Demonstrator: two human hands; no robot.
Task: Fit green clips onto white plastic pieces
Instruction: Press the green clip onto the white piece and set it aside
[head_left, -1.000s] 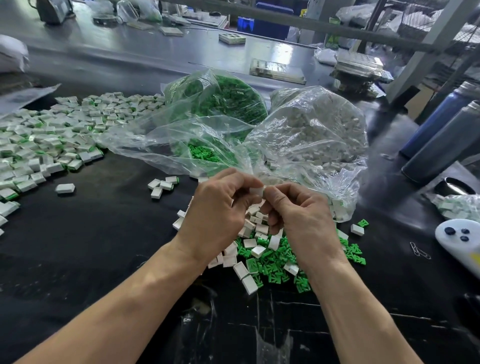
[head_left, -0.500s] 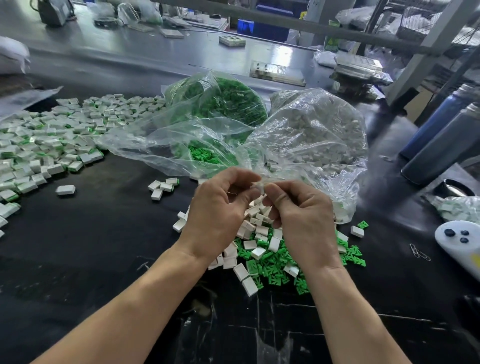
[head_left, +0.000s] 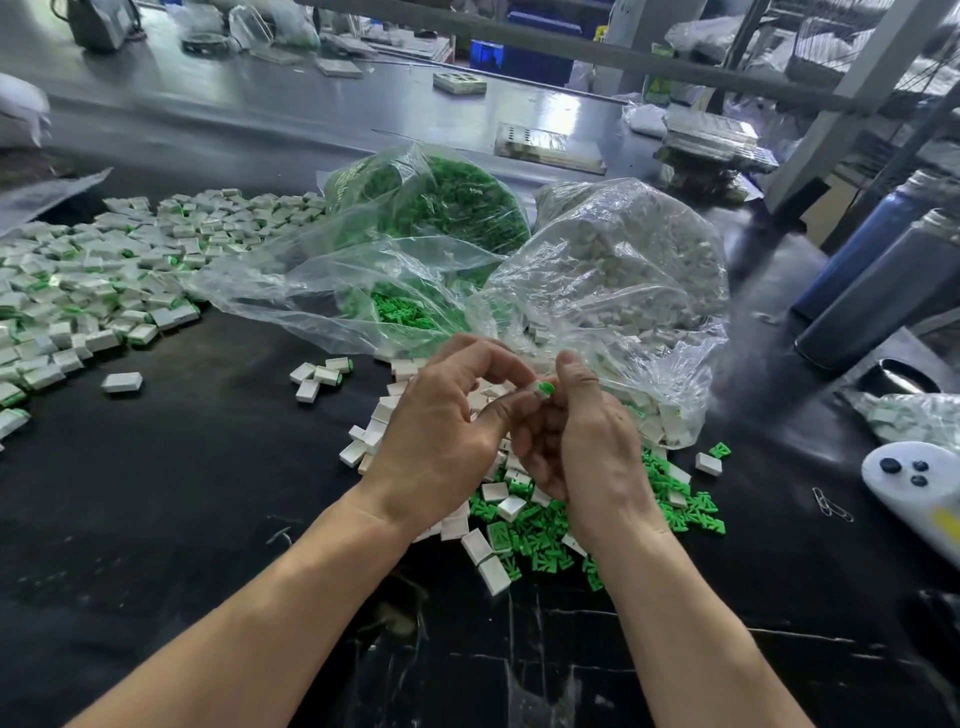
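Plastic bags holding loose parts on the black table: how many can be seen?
3. The bag of green clips is behind the hands, the bag of white pieces is right of it, and a small bag lies at the right edge, partly cut off.

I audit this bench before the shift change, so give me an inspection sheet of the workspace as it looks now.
Surface: black table, scuffed near the front edge.
Job's things: loose green clips and white pieces under the hands; finished pile at left; bag of clips; bag of white pieces.
Clutter: paper clips, white controller, two dark bottles.
Hands: left hand and right hand pinch one white piece with a green clip together.
Cables: nothing seen.
Surroundings: grey bench and metal frame behind.
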